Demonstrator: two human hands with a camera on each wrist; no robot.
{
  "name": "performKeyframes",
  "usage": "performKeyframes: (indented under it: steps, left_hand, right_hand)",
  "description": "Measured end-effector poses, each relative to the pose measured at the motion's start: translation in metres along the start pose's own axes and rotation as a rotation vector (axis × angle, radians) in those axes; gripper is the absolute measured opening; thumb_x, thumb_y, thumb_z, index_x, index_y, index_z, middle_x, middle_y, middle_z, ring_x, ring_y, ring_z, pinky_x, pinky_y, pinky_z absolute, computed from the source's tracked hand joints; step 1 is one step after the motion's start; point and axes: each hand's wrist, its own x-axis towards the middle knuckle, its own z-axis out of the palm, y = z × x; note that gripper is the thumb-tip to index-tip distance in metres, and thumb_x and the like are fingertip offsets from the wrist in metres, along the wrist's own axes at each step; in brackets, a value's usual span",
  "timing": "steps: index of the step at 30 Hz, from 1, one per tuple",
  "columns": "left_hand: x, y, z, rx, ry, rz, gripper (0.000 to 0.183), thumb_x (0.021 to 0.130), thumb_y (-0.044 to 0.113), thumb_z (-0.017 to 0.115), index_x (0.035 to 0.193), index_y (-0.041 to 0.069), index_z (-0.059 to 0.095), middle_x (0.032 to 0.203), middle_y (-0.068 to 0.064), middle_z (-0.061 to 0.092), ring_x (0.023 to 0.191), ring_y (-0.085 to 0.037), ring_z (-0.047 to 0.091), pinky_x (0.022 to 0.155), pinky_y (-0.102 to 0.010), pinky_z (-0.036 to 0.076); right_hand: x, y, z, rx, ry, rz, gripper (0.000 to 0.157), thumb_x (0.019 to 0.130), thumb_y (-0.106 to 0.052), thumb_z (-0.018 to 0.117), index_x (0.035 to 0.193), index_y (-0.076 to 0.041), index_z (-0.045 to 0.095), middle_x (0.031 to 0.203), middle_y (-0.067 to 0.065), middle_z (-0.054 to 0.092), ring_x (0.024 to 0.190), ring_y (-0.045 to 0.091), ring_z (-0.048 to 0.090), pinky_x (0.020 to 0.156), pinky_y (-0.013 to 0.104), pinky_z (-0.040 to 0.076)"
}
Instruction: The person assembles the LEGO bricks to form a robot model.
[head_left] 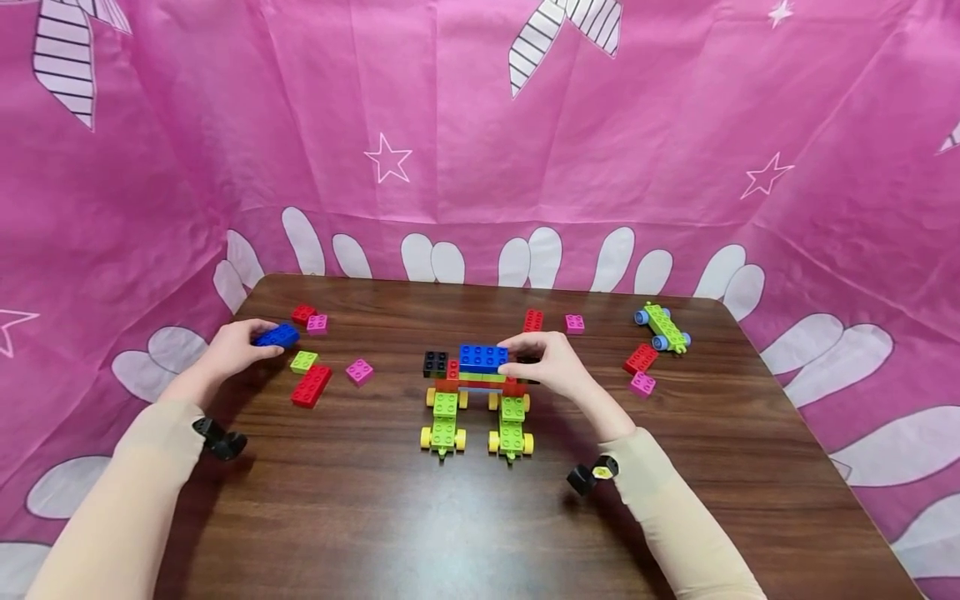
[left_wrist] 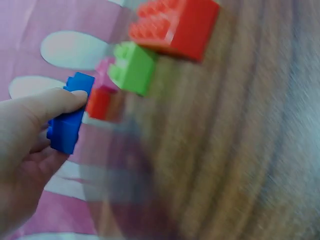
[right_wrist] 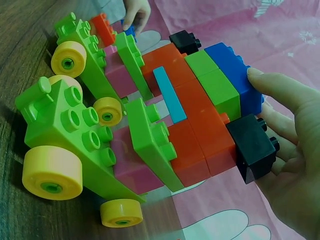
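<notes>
A person's left hand (head_left: 238, 343) grips a loose blue brick (head_left: 278, 337) well apart, toward nine o'clock from a wheeled build (head_left: 480, 384), where the nearer right hand (head_left: 553, 363) pinches the three-o'clock end of the top blue brick (head_left: 480, 358), long axis nine-to-three.

Long cream sleeves (head_left: 116, 508), plain and slim, with small black cameras (head_left: 220, 439) at both wrists

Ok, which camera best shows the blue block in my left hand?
The left wrist view: the blue block looks largest there, though the left hand partly covers it. The head view shows it smaller; the right wrist view, only a far-off sliver.
</notes>
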Motion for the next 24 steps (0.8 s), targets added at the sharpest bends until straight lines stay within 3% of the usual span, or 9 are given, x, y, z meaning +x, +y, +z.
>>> performKeyframes:
  steps: [10, 18, 24]
  left_hand:
    - [0.006, 0.039, -0.02, -0.056, -0.055, 0.057, 0.052, 0.09, 0.024, 0.068, 0.125, -0.011, 0.053, 0.118, -0.033, 0.059, 0.103, -0.043, 0.057, 0.094, -0.057, 0.045]
    - [0.012, 0.086, -0.025, -0.083, -0.072, 0.182, 0.046, 0.087, 0.02, 0.072, 0.124, -0.006, 0.059, 0.113, -0.025, 0.065, 0.098, -0.035, 0.062, 0.085, -0.039, 0.051]
    - [0.017, 0.118, -0.025, -0.088, -0.09, 0.243, 0.046, 0.087, 0.017, 0.072, 0.126, -0.003, 0.059, 0.118, -0.025, 0.064, 0.103, -0.034, 0.061, 0.09, -0.047, 0.048]
  right_hand:
    - [0.0, -0.006, -0.003, -0.012, -0.034, -0.007, 0.031, 0.081, -0.021, 0.079, 0.108, -0.008, 0.072, 0.094, 0.007, 0.071, 0.086, 0.021, 0.064, 0.074, 0.033, 0.056]
    - [-0.001, -0.008, -0.006, -0.025, -0.056, -0.025, 0.031, 0.081, -0.018, 0.078, 0.109, -0.007, 0.071, 0.096, 0.007, 0.071, 0.088, 0.018, 0.065, 0.077, 0.031, 0.056]
    - [-0.001, -0.01, -0.008, -0.025, -0.065, -0.052, 0.034, 0.08, -0.016, 0.079, 0.11, -0.005, 0.07, 0.096, 0.009, 0.071, 0.088, 0.02, 0.066, 0.077, 0.03, 0.055]
